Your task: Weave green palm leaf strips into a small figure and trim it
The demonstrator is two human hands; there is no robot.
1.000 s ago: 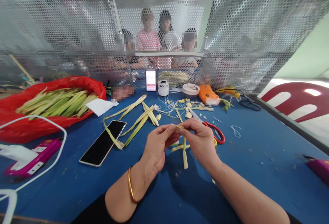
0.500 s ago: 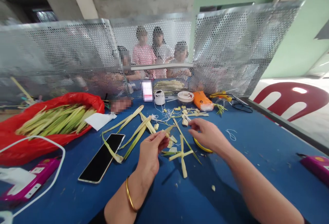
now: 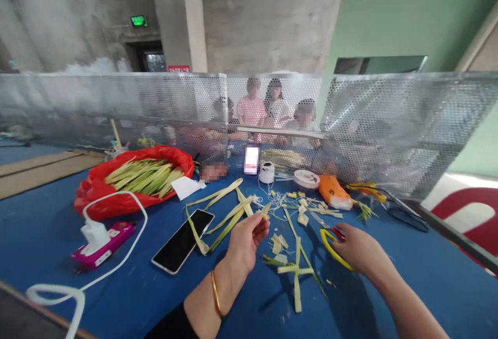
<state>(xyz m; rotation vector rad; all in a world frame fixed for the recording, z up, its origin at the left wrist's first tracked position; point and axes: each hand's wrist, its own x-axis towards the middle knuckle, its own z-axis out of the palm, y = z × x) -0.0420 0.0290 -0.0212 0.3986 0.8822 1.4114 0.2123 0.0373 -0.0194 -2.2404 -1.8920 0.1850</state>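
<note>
We had a leaf piece (image 3: pixel 265 209) pinched between closed fingers of our left hand (image 3: pixel 245 240), above the bench (image 3: pixel 447 271), likely to leave its tip clear! Our right hand (image 3: pixel 361 249) touched the scissors (image 3: pixel 327 246) handle-first, fingers curled; whether they gripped, we couldn't tell.

Got my left grip (image 3: pixel 245 239) pinched at the fingertips (image 3: pixel 258 217), right grip (image 3: pixel 361 248) off to its right, back-side up, forearms (image 3: pixel 408 293) angling inward.

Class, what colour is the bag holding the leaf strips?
Red: the bag shows best in the head view.
</note>
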